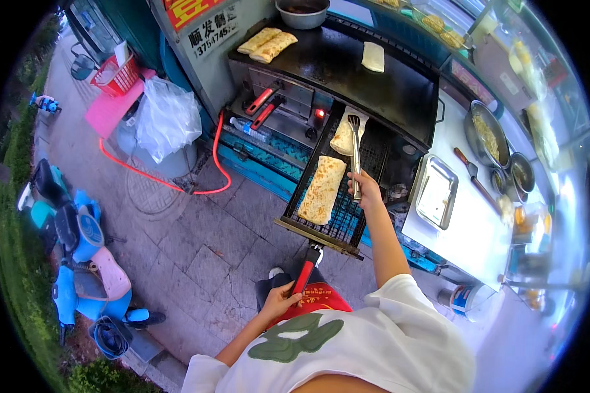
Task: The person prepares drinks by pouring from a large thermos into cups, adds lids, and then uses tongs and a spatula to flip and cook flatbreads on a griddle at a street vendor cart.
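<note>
My left hand (278, 300) grips the red and black handle (303, 277) of a pulled-out wire grill drawer (344, 228). Metal tongs (356, 159) are in my right hand (366, 190), held above the drawer's right side. Their tips lie over a folded flatbread (341, 140) at the drawer's far end; whether they pinch it, I cannot tell. A second folded flatbread (323, 190), browned in spots, rests nearer to me on the wires. Behind the drawer is a black flat griddle (319, 64). It carries browned flatbreads (270, 45) at left and a pale one (373, 56) at right.
A steel tray (437, 191), a spatula (467, 162) and a bowl of shredded food (486, 132) occupy the right counter. Two more red handles (261, 100) stick out under the griddle. An orange hose (152, 173) crosses the paving. Parked scooters (86, 240) stand at left.
</note>
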A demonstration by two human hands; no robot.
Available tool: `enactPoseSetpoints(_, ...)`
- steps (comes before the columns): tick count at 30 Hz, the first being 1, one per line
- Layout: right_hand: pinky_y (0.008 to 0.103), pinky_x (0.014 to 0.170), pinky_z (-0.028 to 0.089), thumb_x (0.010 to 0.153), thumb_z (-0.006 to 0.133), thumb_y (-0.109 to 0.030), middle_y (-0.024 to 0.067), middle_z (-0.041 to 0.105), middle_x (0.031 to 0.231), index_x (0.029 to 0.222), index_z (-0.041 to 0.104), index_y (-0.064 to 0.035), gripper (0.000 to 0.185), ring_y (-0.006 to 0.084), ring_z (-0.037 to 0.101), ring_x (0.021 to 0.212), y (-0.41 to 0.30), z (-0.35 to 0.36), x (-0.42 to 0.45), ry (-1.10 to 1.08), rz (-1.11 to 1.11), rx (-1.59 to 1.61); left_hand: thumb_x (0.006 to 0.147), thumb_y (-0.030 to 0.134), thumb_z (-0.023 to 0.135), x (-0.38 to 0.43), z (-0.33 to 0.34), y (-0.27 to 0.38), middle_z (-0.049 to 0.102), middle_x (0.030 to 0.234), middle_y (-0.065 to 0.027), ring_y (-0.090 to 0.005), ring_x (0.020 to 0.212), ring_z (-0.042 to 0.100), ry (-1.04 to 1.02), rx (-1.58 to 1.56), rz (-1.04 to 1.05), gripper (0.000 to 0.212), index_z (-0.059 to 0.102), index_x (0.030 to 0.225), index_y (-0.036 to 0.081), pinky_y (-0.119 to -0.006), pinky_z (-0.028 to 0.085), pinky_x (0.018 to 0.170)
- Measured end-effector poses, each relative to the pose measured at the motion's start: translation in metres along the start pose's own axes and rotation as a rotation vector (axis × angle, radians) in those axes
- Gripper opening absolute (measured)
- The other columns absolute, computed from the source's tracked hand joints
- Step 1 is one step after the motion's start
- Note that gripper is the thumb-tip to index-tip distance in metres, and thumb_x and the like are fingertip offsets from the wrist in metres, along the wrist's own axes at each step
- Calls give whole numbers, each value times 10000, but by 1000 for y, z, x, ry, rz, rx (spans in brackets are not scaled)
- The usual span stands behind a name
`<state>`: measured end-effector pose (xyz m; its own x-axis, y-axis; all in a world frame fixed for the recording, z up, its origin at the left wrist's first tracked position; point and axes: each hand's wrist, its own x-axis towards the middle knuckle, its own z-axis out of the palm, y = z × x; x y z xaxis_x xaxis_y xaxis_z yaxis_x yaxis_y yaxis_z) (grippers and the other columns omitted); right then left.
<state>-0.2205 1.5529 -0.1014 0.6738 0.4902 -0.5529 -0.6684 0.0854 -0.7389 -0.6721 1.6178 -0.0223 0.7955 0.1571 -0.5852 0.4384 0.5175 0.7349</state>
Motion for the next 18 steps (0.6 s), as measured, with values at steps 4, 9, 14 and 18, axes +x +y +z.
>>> enactPoseSetpoints(4,293,521,545,1028,597,-88,90,691,1038,1432,536,-68,409,147,625,720,-6,-10,-23,16,20,-48,999,106,700,3,2,2,704,975,-36,-104,800,667,15,5,13,537,511,1473,-58,-271,548,745)
enactPoseSetpoints(9,295,505,524,964,662,-57,87,698,1005,1452,565,-84,498,147,621,686,-45,-43,-107,70,87,-326,997,106,703,6,-3,-11,702,956,-29,-96,784,659,-1,25,63,505,536,1439,-70,-265,543,731)
enactPoseSetpoints(14,361,601,567,880,711,-60,118,701,1098,1474,560,-125,617,221,692,768,-51,-57,-123,357,-279,-1305,989,105,711,9,2,3,694,908,-19,-93,756,660,14,-45,38,462,576,1399,-59,-257,538,688)
enactPoseSetpoints(18,440,762,590,874,681,-80,147,640,1214,1503,505,-145,656,331,720,904,-38,-9,-98,627,-533,-1904,979,104,722,12,-10,-10,689,876,-11,-91,723,660,4,36,85,443,602,1382,-35,-257,536,660)
